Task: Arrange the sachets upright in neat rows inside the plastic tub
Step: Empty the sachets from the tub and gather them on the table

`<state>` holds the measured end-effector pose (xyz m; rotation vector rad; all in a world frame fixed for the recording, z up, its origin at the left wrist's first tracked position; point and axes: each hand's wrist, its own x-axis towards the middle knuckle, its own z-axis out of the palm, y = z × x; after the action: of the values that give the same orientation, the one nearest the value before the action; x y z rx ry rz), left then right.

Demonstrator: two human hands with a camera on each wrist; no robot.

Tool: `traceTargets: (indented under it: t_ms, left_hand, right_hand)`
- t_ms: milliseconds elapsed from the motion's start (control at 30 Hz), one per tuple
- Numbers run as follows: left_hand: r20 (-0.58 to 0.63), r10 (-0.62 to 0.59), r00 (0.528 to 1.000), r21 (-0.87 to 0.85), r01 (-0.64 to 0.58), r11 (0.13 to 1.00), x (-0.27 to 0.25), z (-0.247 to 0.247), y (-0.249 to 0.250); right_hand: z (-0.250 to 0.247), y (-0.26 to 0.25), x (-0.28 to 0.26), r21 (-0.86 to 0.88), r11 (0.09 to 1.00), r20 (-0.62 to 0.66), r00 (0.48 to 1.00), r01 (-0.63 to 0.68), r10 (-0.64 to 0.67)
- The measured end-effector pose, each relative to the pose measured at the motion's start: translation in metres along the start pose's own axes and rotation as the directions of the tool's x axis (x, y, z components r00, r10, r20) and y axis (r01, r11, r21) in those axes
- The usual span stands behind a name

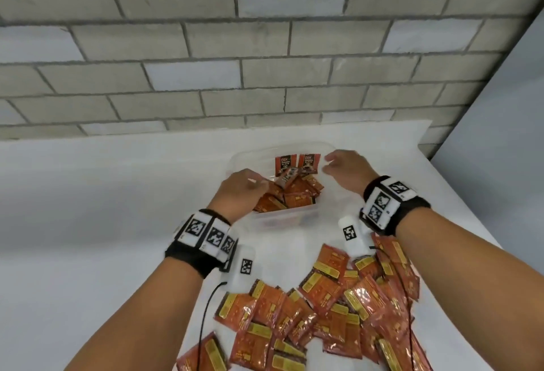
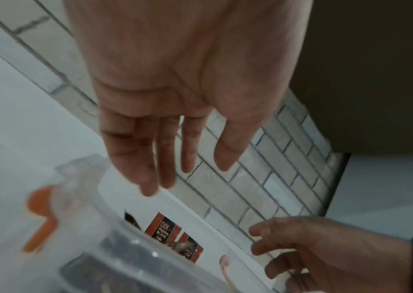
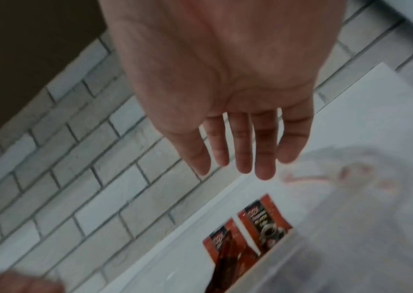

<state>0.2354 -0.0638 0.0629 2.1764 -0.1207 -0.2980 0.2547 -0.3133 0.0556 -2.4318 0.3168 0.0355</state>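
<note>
White table point(image 1: 88, 223); tub point(image 1: 244, 158) rim blurred, sachets point(image 1: 297, 164) half-hidden

- The head camera looks down and forward over both forearms at the bench point(image 1: 88, 223) and brick wall point(image 1: 206, 46).
- Each wrist camera looks along its palm, close, tilted.
- All three share the tub point(image 1: 244, 158).

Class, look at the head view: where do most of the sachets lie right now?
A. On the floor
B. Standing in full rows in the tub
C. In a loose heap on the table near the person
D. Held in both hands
C: the heap sprawls on the table in front of the tub, which holds only a few sachets; both hands are open.
</note>
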Motion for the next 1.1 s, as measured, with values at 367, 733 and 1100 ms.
traceTargets:
  t_ms: [367, 733, 1100]
  left_hand:
    - [0.314, -0.012, 0.949, 0.254, -0.072, 0.965, -0.066, 0.068, -0.024]
    - [0.242, -0.100, 0.965, 0.529, -0.045, 0.847, -0.047, 0.178, -0.003]
    - [0.262, -0.200, 0.944, 0.442, 0.067, 0.895, -0.031, 0.174, -0.003]
  right_hand:
    - [-0.019, 0.109, -0.055, -0.330, 0.901, 0.095, 0.940, -0.281, 0.328]
    - [0.009, 0.134, -0.071, -0.281, 0.883, -0.015, 0.921, -0.376, 0.388]
    - [-0.023, 0.153, -0.086, 0.188, 0.890, -0.051, 0.901, -0.414, 0.430]
